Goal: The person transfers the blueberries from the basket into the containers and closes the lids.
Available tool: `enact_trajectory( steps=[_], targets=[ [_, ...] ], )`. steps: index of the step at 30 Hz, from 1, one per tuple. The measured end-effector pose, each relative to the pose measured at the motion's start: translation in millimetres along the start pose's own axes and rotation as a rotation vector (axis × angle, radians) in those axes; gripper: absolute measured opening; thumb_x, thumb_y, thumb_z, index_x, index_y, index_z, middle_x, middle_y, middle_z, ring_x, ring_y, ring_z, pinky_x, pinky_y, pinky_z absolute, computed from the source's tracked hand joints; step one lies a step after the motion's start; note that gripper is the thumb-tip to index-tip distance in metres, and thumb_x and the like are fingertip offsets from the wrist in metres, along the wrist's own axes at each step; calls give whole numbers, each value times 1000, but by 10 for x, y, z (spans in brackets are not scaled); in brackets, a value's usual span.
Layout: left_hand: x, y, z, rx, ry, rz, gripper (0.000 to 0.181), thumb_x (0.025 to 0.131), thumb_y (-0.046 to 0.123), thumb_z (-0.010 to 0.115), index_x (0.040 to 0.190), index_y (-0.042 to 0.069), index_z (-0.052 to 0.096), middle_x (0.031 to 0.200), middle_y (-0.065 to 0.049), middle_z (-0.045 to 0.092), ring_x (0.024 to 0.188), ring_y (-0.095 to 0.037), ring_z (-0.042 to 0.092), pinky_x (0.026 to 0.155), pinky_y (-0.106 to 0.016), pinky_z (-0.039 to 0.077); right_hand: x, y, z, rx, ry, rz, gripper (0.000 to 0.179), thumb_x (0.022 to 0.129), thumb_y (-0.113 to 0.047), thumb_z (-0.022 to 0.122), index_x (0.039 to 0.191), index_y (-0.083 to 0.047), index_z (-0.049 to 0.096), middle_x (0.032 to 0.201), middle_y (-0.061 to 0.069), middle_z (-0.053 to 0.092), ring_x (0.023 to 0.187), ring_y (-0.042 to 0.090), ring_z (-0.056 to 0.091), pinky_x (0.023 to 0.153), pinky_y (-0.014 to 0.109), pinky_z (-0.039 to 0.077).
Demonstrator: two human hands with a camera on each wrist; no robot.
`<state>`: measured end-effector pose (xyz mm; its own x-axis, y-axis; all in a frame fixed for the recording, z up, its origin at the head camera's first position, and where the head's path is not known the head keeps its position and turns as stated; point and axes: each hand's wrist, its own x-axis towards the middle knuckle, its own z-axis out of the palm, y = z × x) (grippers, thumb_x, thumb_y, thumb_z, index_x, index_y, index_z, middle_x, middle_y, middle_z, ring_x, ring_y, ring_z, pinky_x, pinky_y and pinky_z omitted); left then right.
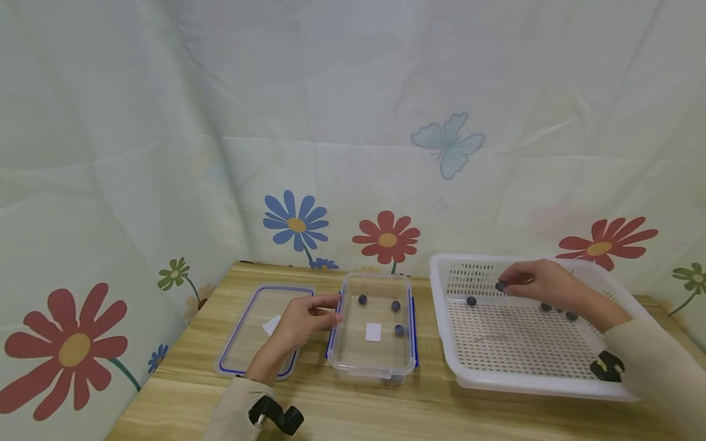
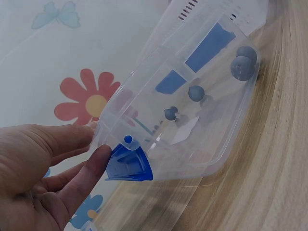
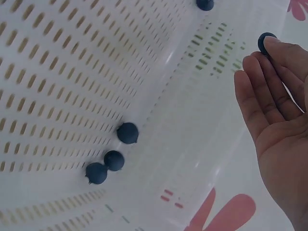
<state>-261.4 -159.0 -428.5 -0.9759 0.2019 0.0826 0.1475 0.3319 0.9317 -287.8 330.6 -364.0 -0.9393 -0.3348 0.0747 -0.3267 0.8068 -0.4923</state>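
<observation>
Over the far part of the white perforated basket (image 1: pixel 513 383), my right hand (image 1: pixel 543 283) pinches a dark blueberry (image 1: pixel 500 286) between thumb and fingertips, clear of the basket floor. More blueberries (image 3: pixel 127 133) lie along the basket's far edge. My left hand (image 1: pixel 300 320) grips the left rim of a clear plastic food container (image 1: pixel 372 371), its thumb by a blue latch (image 2: pixel 130 166) that hangs folded down. Inside the container are several blueberries (image 1: pixel 362 299), spread apart, and a white square label (image 1: pixel 373 332).
The container's clear lid (image 1: pixel 228 361) with a blue seal lies flat on the wooden table (image 1: pixel 171 407), left of the container and partly under my left hand. Behind the table hangs a flower-printed curtain (image 1: pixel 342 153). A strip of table separates container and basket.
</observation>
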Motion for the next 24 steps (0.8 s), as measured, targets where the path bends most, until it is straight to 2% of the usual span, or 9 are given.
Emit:
enact_trajectory(
  steps=[4, 12, 18, 24],
  targets=[
    [7, -15, -1, 1, 2, -1, 41, 96, 13, 81, 133, -3, 72, 125, -18, 74, 95, -22, 73, 85, -38, 61, 25, -101, 10, 30, 7, -15, 28, 98, -17, 80, 121, -2, 76, 107, 6, 76, 98, 26, 70, 87, 47, 62],
    [26, -37, 18, 9, 12, -14, 39, 94, 12, 83, 131, 0, 74, 122, -15, 75, 93, -20, 72, 82, -35, 62, 68, -344, 43, 98, 21, -49, 27, 98, -16, 79, 122, -4, 76, 109, 4, 76, 99, 24, 70, 86, 34, 61],
    [17, -30, 4, 10, 3, 4, 42, 94, 13, 83, 132, -3, 73, 123, -18, 75, 93, -21, 72, 81, -36, 62, 108, -486, 84, 137, 27, -90, 25, 98, -15, 79, 121, -4, 77, 108, 4, 76, 99, 23, 71, 86, 33, 61],
    [15, -19, 5, 5, 5, -7, 41, 95, 13, 83, 132, -2, 73, 122, -17, 75, 93, -20, 72, 82, -34, 62, 136, -627, 109, 176, 22, -113, 25, 98, -14, 80, 121, -6, 77, 108, 3, 76, 98, 20, 70, 86, 27, 59]
  ],
)
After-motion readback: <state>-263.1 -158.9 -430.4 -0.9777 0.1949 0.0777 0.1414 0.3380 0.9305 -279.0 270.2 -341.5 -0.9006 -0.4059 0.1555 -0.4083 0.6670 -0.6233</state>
